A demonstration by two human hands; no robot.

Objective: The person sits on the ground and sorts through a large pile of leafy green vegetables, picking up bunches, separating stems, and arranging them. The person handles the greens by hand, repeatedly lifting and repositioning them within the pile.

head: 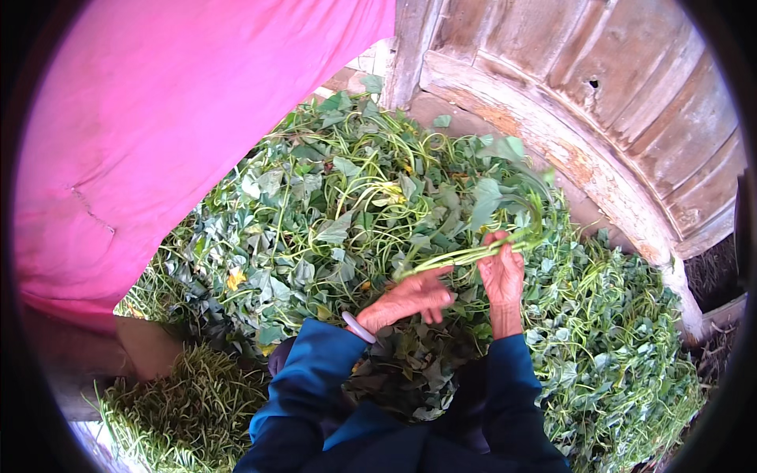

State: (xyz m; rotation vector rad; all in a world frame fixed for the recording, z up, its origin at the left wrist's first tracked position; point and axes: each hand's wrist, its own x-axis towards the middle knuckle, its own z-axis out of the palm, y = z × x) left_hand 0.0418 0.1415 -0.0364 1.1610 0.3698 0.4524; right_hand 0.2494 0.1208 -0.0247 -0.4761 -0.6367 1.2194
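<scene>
My right hand (501,275) pinches a small bunch of green leafy stems (455,258), which look like sweet potato vine. Their cut ends point left, and the leafy tips curve up and away on the right, partly blurred. Just below the stem ends is my left hand (414,300), blurred, with its fingers apart and nothing held in them. A pale bangle (358,327) circles the left wrist. Under and beyond both hands spreads a large heap of cut vines and leaves (331,195), with a few yellow leaves among the green.
A bright pink cloth (154,118) hangs over the upper left. Weathered wooden panels (621,77) and a worn curved-looking beam (550,136) border the heap at upper right. At lower left lies a pile of thin green stems (189,408), beside a brown board-like surface (148,346).
</scene>
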